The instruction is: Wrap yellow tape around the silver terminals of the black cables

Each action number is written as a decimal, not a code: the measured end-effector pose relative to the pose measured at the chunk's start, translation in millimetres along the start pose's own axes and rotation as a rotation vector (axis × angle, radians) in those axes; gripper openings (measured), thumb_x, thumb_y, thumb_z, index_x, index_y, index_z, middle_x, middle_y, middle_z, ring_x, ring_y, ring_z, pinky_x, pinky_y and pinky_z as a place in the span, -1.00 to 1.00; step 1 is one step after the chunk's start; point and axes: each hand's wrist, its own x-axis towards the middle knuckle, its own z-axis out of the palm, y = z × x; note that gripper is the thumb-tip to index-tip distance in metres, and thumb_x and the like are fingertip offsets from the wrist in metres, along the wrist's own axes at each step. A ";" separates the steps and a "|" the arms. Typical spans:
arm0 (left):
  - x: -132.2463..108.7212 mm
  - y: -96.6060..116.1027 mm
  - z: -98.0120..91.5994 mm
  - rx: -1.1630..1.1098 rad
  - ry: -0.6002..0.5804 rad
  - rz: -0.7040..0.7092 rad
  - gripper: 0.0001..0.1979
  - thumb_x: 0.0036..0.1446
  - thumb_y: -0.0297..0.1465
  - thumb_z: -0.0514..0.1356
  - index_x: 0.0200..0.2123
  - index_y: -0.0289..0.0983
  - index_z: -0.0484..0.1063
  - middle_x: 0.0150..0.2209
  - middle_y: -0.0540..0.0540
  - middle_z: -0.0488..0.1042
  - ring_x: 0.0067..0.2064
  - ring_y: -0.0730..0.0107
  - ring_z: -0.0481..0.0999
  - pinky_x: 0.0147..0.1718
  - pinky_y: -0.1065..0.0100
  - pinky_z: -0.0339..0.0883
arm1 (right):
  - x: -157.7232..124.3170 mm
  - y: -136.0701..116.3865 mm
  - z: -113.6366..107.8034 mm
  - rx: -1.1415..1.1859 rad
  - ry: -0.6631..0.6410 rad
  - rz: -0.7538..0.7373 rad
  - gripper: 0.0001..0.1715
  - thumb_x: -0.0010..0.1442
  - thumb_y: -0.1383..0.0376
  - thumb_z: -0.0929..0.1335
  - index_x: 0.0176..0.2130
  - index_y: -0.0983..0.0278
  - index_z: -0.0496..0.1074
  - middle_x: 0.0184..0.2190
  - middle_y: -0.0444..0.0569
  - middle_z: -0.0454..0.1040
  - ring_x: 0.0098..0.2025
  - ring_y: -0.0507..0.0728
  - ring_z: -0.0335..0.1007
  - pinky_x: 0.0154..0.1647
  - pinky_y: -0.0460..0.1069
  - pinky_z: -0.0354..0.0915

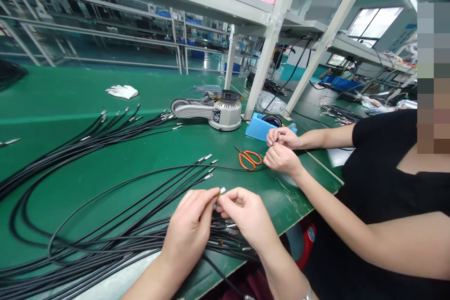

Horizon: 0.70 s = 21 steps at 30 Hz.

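My left hand (190, 225) and my right hand (248, 220) meet over the near edge of the bench. Both are closed in a pinch on a small cable connector (222, 191), silvery-white at its tip with a bit of amber tape below. The cable behind it is hidden by my fingers. Under my hands runs a bundle of black cables (140, 236) with metal ends. Just beyond, several more cable ends (209, 176) lie on the green mat. Orange-handled scissors (250, 160) rest past my right hand.
A co-worker's hands (281, 152) pinch a cable at the right. Behind stand a grey tape dispenser (225, 115) and a blue tape holder (256, 127). A white glove (122, 92) and another black cable bundle (87, 143) lie left. Shelf posts (267, 56) rise at the back.
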 end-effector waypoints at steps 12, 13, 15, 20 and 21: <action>8.6 6.1 -9.4 -0.061 -0.153 -0.266 -0.80 0.23 -0.32 0.03 -0.38 -0.19 0.40 -0.41 0.03 0.45 -0.33 0.39 0.44 -0.31 0.40 0.28 | -2.1 3.8 2.8 0.028 0.049 -0.017 -0.75 0.02 0.19 0.40 -0.40 0.36 0.49 -0.45 0.07 0.57 -0.37 0.17 0.51 -0.30 0.02 0.39; 9.2 6.5 -9.7 -0.072 -0.165 -0.290 -0.79 0.23 -0.31 0.03 -0.38 -0.19 0.40 -0.42 0.03 0.44 -0.34 0.39 0.44 -0.32 0.40 0.28 | -1.9 3.1 3.0 0.027 0.051 -0.016 -0.75 0.02 0.19 0.40 -0.40 0.36 0.49 -0.45 0.07 0.57 -0.37 0.17 0.51 -0.29 0.02 0.39; 10.6 7.5 -10.5 -0.096 -0.188 -0.341 -0.77 0.23 -0.29 0.02 -0.39 -0.19 0.40 -0.43 0.03 0.44 -0.37 0.39 0.43 -0.33 0.39 0.27 | -1.5 1.5 3.3 0.021 0.056 -0.014 -0.75 0.02 0.19 0.40 -0.41 0.37 0.49 -0.45 0.08 0.57 -0.37 0.18 0.51 -0.29 0.03 0.40; 14.7 10.6 -13.2 -0.218 -0.243 -0.520 -0.75 0.19 -0.23 0.04 -0.41 -0.22 0.40 -0.53 0.06 0.38 -0.49 0.42 0.37 -0.44 0.40 0.23 | -0.8 -0.8 3.7 0.026 0.052 -0.017 -0.74 0.02 0.18 0.40 -0.41 0.36 0.50 -0.45 0.06 0.57 -0.38 0.17 0.51 -0.31 0.02 0.41; 15.5 11.0 -13.6 -0.263 -0.252 -0.560 -0.74 0.18 -0.21 0.05 -0.42 -0.22 0.39 -0.55 0.07 0.36 -0.51 0.43 0.35 -0.46 0.41 0.22 | -0.6 -0.9 3.9 0.031 0.047 -0.020 -0.74 0.02 0.17 0.41 -0.41 0.36 0.50 -0.46 0.06 0.57 -0.38 0.17 0.51 -0.32 0.01 0.41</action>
